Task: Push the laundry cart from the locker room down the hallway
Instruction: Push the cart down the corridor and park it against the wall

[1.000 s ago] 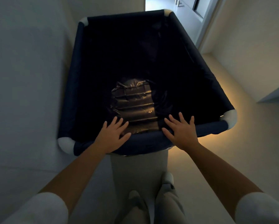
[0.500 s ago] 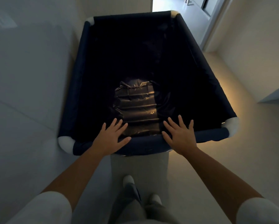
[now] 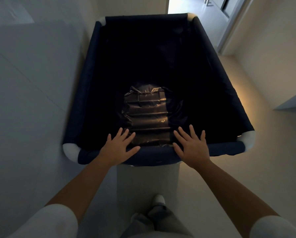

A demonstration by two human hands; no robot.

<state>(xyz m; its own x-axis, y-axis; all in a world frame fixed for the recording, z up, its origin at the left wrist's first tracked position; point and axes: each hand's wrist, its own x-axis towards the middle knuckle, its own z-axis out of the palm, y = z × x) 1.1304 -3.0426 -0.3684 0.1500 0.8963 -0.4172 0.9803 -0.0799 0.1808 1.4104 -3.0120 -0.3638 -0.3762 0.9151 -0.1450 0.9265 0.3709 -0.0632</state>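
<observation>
The laundry cart [image 3: 226, 150] fills the middle of the head view: a deep dark navy fabric bin with padded rims and white corner caps. A shiny dark folded sheet [image 3: 147, 115] lies at its bottom. My left hand [image 3: 118, 147] presses flat on the near rim, fingers straight and spread. My right hand [image 3: 191, 146] presses flat on the same rim to the right, fingers also spread. Both forearms reach forward from white sleeves.
A pale wall [image 3: 32, 83] runs close along the cart's left side. On the right is beige floor [image 3: 229, 177] and another wall. A bright doorway [image 3: 203, 12] opens ahead beyond the cart's far right corner. My shoe [image 3: 159, 200] shows below the cart.
The cart and I have moved forward along the hallway; the doorway ahead has shifted right. My feet have stepped. Both hands stay flat on the near rim.
</observation>
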